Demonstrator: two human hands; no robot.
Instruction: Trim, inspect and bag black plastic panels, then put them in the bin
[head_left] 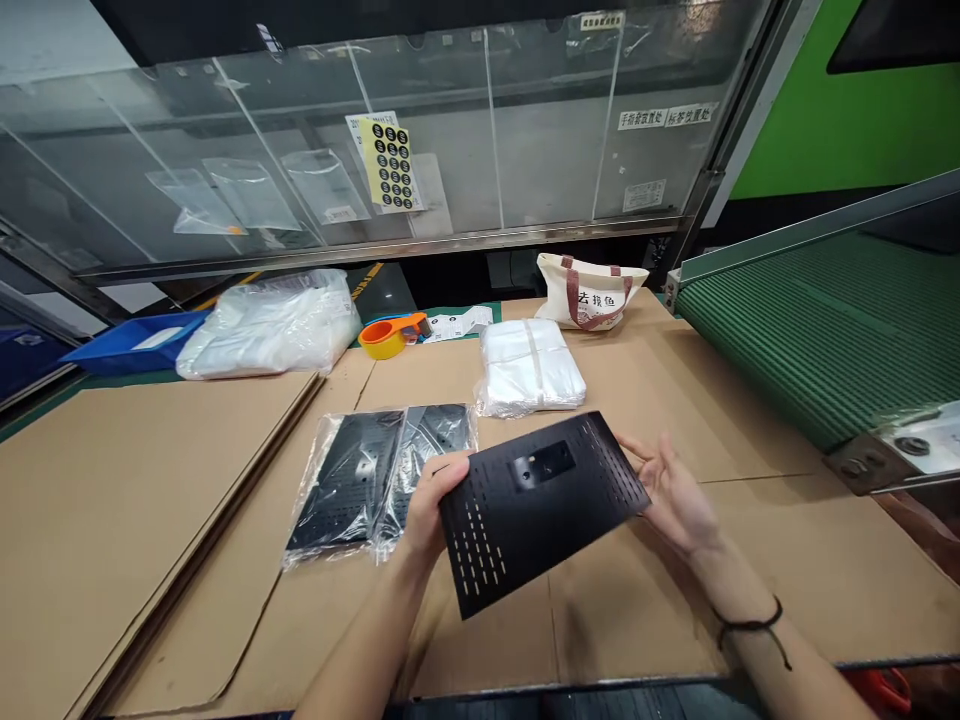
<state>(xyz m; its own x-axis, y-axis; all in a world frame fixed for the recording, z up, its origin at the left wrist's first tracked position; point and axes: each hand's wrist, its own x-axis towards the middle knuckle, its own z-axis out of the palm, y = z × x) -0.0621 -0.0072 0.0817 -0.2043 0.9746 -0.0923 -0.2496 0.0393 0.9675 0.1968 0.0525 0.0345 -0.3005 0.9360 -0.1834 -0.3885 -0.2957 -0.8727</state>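
Note:
A flat black panel [555, 525] with rows of slots and a recessed rectangle is held up, tilted, above the cardboard-covered table [757, 560]. My left hand [433, 500] grips its left edge, thumb on top and fingers hidden beneath. At the panel's right edge is my right hand [671, 495], palm turned up and fingers apart, with some fingertips hidden behind the panel. Two more black panels in clear plastic bags [349, 480] lie to the left, partly behind my left hand. A banded stack of clear bags [531, 365] sits just behind the held panel.
Stacked cardboard [150, 480] covers the left side. Toward the back are a blue tray [124, 345], a plastic-wrapped bundle [274, 325], an orange-yellow tape dispenser [386, 335] and a cloth bag [592, 290]. A green conveyor [832, 330] rises at the right.

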